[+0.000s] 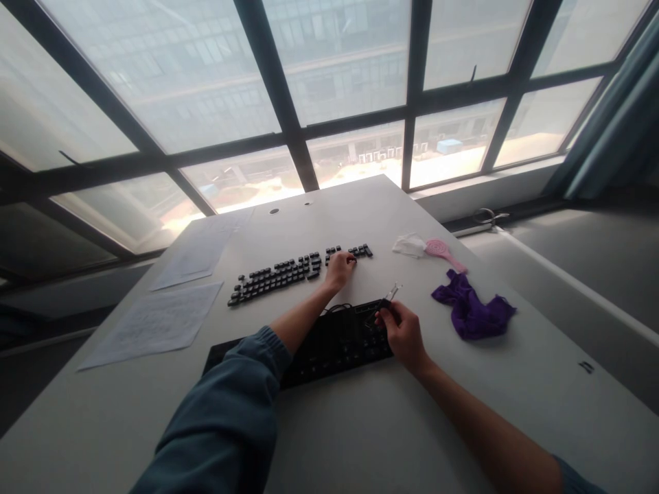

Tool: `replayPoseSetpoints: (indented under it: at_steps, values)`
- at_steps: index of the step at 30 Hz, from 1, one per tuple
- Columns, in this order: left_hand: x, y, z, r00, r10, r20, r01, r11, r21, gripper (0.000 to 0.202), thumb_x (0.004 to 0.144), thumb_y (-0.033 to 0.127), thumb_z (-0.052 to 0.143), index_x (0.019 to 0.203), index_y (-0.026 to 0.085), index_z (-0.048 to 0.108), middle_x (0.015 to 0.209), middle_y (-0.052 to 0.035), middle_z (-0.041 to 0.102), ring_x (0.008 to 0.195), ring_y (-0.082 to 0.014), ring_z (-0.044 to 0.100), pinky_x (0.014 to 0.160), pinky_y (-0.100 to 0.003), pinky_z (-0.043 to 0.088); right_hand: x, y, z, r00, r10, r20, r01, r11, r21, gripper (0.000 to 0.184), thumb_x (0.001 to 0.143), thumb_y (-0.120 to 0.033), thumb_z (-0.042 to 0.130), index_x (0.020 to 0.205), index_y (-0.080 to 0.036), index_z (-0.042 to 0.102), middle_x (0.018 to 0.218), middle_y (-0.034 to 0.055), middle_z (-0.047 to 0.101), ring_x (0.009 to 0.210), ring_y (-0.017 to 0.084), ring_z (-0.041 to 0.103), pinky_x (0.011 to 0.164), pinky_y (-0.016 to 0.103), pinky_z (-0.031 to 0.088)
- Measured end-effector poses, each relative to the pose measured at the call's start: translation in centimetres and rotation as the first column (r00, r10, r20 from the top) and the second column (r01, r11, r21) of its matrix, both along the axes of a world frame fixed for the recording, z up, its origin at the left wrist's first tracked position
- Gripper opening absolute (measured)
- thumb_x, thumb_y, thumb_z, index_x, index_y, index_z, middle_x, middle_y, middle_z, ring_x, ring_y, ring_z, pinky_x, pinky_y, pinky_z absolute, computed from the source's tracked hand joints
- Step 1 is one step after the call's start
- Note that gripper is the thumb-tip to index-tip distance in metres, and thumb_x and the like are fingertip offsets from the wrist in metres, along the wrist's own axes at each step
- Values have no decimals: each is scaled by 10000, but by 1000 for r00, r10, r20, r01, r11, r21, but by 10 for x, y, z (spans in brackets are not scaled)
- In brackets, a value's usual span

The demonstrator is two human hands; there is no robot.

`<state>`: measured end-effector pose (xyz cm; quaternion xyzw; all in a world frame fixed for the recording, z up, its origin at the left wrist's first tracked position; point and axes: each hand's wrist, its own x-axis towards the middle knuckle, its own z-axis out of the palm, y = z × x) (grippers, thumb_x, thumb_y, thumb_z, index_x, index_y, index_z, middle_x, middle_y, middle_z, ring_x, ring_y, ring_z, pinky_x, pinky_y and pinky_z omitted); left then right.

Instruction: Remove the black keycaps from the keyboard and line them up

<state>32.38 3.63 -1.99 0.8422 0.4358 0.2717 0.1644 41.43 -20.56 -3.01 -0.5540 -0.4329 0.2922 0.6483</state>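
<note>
A black keyboard base [329,343] lies on the white table [360,425] in front of me. Beyond it, several loose black keycaps [278,273] are laid out in rows. My left hand [340,267] reaches over the keyboard to the right part of those rows, its fingers curled down on a keycap. My right hand [404,333] rests at the keyboard's right end, closed on a small wire keycap puller [392,293] that sticks up from its fingers.
A purple cloth [471,309] lies to the right, with a pink brush [443,252] and a white wad [409,244] behind it. Paper sheets [154,319] lie on the left. Big windows stand beyond the table's far edge.
</note>
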Motion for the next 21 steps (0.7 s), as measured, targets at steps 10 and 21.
replayPoseSetpoints:
  at_steps: [10,21]
  values:
    - [-7,-7,9,997,6,72,-5,1000,-11,231,792,110,697,1022,104,705,1049,-106,679,710,-128,641,836,-287,530,9,0,4,997,-7,71,6,1000,28,217,931,-382,561,819,-204,614,717,49,673,659,209,641,638,311,533]
    - [-65,-120,32,969,-211,125,220,974,-56,188,873,125,538,950,158,707,916,-56,688,767,-150,640,753,-275,525,5,0,18,897,187,400,-223,974,45,155,921,-187,488,814,-209,598,787,21,616,739,183,575,694,275,447]
